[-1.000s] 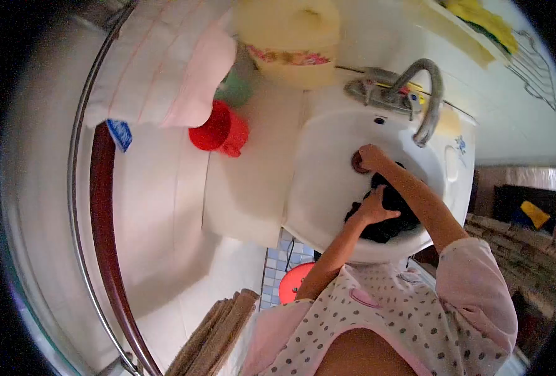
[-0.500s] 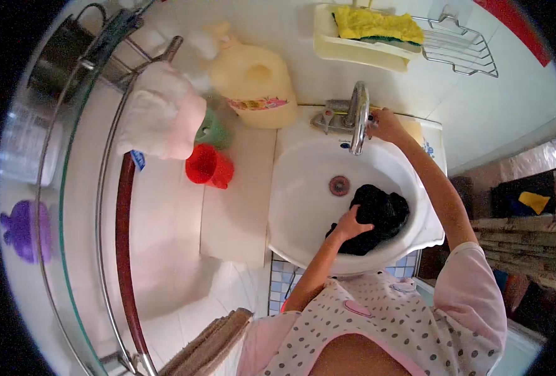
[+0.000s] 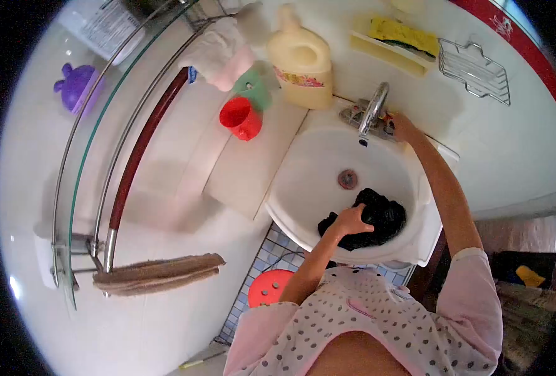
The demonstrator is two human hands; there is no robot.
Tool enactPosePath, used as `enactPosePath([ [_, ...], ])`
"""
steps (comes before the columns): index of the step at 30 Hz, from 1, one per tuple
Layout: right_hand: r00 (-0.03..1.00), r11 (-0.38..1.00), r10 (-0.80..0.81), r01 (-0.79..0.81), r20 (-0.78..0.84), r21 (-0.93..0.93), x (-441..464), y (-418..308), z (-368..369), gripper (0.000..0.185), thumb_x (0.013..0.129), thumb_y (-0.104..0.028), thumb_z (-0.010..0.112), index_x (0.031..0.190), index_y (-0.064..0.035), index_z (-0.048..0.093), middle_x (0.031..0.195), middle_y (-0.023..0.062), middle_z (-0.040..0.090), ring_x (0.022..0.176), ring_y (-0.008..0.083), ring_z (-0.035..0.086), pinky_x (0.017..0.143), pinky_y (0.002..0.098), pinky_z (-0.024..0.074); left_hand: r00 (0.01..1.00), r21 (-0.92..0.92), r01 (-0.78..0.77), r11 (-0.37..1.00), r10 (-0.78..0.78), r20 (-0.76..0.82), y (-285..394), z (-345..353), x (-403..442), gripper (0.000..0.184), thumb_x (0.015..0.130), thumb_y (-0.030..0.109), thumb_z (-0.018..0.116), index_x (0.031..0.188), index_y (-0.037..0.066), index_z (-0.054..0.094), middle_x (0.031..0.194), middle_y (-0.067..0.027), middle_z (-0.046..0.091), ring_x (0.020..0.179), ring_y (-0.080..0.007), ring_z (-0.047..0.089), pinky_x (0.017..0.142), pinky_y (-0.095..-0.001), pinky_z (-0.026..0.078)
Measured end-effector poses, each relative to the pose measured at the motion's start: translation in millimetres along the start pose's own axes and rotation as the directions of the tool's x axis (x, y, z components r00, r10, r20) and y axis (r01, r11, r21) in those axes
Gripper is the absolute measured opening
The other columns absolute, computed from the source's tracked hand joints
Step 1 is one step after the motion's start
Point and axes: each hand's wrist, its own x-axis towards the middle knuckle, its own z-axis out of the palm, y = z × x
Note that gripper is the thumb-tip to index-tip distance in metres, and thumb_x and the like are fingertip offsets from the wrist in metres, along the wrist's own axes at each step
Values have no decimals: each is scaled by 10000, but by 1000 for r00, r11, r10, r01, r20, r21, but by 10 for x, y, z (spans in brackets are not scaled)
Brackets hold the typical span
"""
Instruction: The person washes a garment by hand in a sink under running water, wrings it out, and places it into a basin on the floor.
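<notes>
A crumpled, glossy black cloth (image 3: 387,219) lies in the front right part of the white sink (image 3: 300,147). Resting on it, my left hand (image 3: 352,221) has its fingers curled into the folds and its thumb spread to the side. My right hand (image 3: 405,127) reaches to the back of the sink, its fingers closed round the right tap handle (image 3: 389,124), which is mostly covered. Between the two handles rises the chrome faucet (image 3: 374,108), its spout over the bowl. No water stream can be made out. The drain (image 3: 347,179) shows left of the cloth.
Left of the sink, a red cup (image 3: 241,119), a green cup (image 3: 255,88) and a large cream jug (image 3: 303,62) stand on a ledge. A sponge holder (image 3: 384,50) and wire rack (image 3: 475,70) hang above. A red stool (image 3: 268,288) is below. Towel bars line the left wall.
The view has turned and shifted, bringing the red stool into sight. Both hands keep their places, the left on the black cloth and the right at the tap handle.
</notes>
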Motion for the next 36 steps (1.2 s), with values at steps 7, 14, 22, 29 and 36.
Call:
enactPosePath([
  [7, 986, 960, -156, 164, 51, -227, 103, 276, 129, 297, 523, -49, 545, 810, 7, 492, 796, 189, 510, 763, 321, 486, 696, 361, 389, 998, -59, 66, 996, -67, -3, 132, 5, -115, 795, 476, 394, 600, 1097, -21, 327, 974, -223, 460, 891, -312, 462, 771, -331, 368],
  [14, 997, 932, -67, 77, 42, -355, 33, 55, -83, 258, 612, -71, 511, 842, 36, 469, 794, 187, 492, 786, 324, 478, 707, 370, 387, 996, -40, 59, 997, -61, -58, 115, 86, -87, 787, 475, 397, 602, 1092, -16, 339, 963, -235, 462, 891, -309, 463, 782, -323, 362],
  [22, 659, 730, -683, 598, -315, -331, 83, -753, 184, 342, 664, -127, 444, 973, 10, 393, 949, 182, 417, 912, 301, 417, 801, 377, 338, 996, -80, 87, 993, -87, -3, 136, 24, -106, 806, 474, 399, 594, 1104, -24, 321, 970, -209, 469, 888, -303, 462, 749, -338, 378],
  [29, 940, 904, -330, 342, 92, -257, 842, -722, 264, 339, 661, -132, 457, 961, 15, 399, 952, 184, 419, 898, 296, 427, 777, 374, 353, 996, -115, 62, 991, -69, -59, 95, 71, -123, 789, 476, 399, 601, 1101, -3, 335, 953, -220, 473, 881, -318, 464, 778, -336, 363],
  [36, 945, 911, -318, 326, 74, -254, 976, -685, 317, 337, 658, -137, 469, 949, 19, 404, 954, 187, 421, 884, 292, 437, 752, 370, 367, 994, -151, 92, 984, -101, -50, 144, -7, -170, 775, 489, 364, 602, 1098, -24, 322, 941, -207, 482, 859, -306, 471, 735, -336, 378],
])
